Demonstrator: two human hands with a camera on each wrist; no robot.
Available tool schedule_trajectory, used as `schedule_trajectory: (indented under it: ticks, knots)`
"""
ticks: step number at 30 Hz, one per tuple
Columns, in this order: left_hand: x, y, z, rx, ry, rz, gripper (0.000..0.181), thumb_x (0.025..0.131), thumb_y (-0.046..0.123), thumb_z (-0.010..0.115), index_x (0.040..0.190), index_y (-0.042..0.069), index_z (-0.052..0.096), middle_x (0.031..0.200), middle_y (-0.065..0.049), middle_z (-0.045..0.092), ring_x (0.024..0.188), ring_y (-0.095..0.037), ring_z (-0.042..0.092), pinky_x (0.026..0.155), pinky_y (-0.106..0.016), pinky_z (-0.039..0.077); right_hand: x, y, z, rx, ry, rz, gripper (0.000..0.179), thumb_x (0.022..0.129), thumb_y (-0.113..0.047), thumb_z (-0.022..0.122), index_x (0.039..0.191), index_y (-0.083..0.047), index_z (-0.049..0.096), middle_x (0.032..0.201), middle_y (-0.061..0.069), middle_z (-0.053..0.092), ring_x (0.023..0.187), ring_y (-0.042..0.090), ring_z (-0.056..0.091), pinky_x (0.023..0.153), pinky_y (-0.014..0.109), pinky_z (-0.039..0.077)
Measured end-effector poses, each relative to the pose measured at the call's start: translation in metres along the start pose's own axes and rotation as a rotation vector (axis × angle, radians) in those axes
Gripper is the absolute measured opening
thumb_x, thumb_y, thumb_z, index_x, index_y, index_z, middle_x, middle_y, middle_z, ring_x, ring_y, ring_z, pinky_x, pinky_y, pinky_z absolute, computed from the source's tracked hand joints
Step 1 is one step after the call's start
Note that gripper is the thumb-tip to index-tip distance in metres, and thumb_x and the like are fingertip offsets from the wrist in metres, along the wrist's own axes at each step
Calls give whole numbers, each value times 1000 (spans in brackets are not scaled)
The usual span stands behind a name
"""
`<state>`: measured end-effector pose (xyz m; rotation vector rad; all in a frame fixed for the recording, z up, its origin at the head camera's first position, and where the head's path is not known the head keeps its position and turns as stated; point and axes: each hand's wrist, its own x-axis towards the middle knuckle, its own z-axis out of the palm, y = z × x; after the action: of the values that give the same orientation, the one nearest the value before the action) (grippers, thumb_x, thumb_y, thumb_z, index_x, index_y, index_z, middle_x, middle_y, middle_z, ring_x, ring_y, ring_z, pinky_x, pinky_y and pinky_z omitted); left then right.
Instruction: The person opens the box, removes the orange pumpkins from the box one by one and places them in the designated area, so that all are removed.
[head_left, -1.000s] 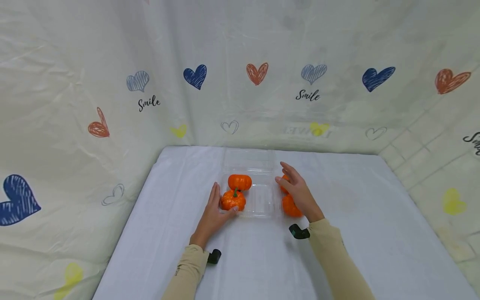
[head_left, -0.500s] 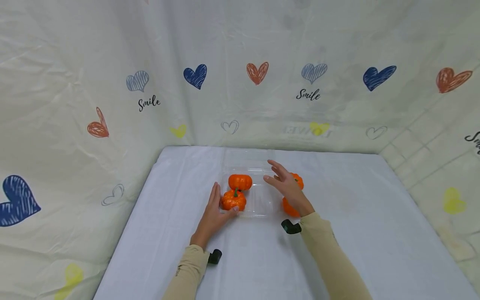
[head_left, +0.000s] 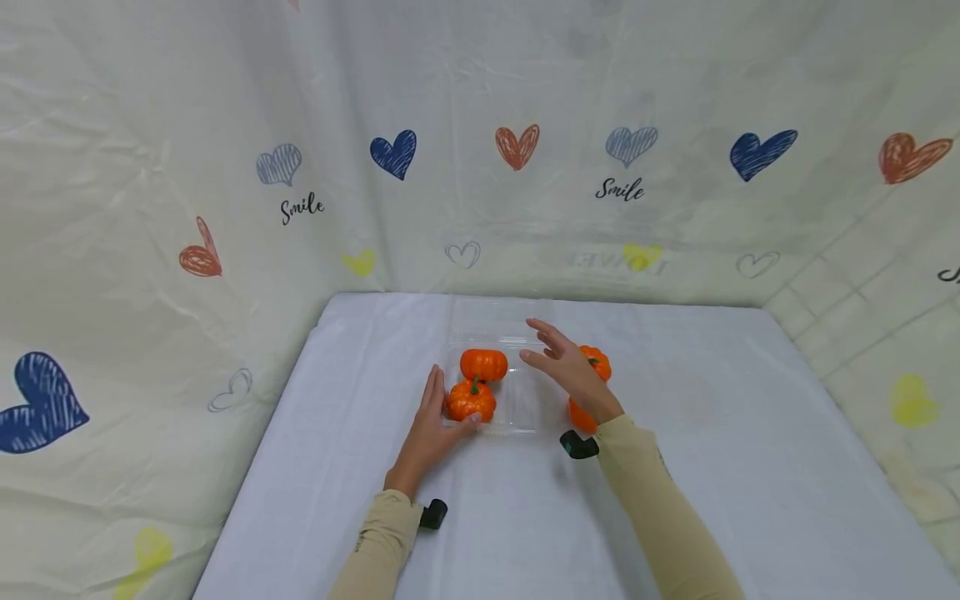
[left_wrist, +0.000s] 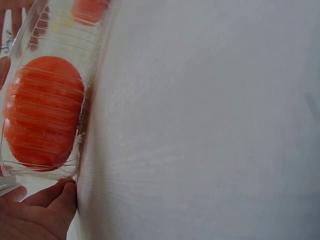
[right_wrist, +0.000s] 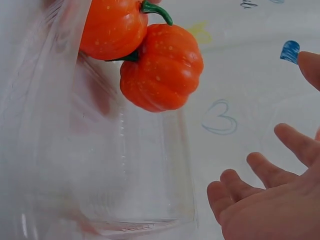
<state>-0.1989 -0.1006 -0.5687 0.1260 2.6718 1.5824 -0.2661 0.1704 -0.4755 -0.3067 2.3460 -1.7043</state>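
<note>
A clear plastic clamshell box (head_left: 517, 404) lies open on the table with two small orange pumpkins in its left half. The front pumpkin (head_left: 471, 402) has its green stem up; the back pumpkin (head_left: 483, 365) lies on its side. My left hand (head_left: 431, 433) rests against the box's left side, fingers extended, thumb at the front edge. My right hand (head_left: 573, 375) hovers over the box's right side with spread, slightly bent fingers and nothing in them. Partly behind it, right of the box, are another pumpkin (head_left: 597, 363) and a nearer pumpkin (head_left: 582, 416).
The box's clear lid (head_left: 498, 317) is folded back toward the rear edge. A white cloth (head_left: 720, 433) covers the table. Behind it hangs a pale curtain (head_left: 480, 75) printed with hearts. Each wrist carries a small black camera, as on the right wrist camera (head_left: 579, 445).
My right hand has moved left from above the two pumpkins outside the box to over its right side, uncovering more of the rear one. The left hand stays against the box.
</note>
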Motion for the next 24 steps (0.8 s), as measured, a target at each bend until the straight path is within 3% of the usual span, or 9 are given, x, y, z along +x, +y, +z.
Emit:
schedule_trajectory:
  ticks: [10,24]
  knots:
    - [-1,-1,0,-21,3,33,116,92,56,79,173,9,10,180,0,2,161,-32,24,126,-55,26,5,0,9,-31,-55,38,74,103,-42,72,167,-25,39,175,7,26,159,42,23,125,63,27]
    - [-3,1,0,-6,-7,23,117,93,57,79,173,10,9,180,-1,1,161,-32,24,125,-55,27,12,6,21,12,-102,-6,69,104,-34,72,166,-22,42,173,6,31,160,39,23,126,62,23]
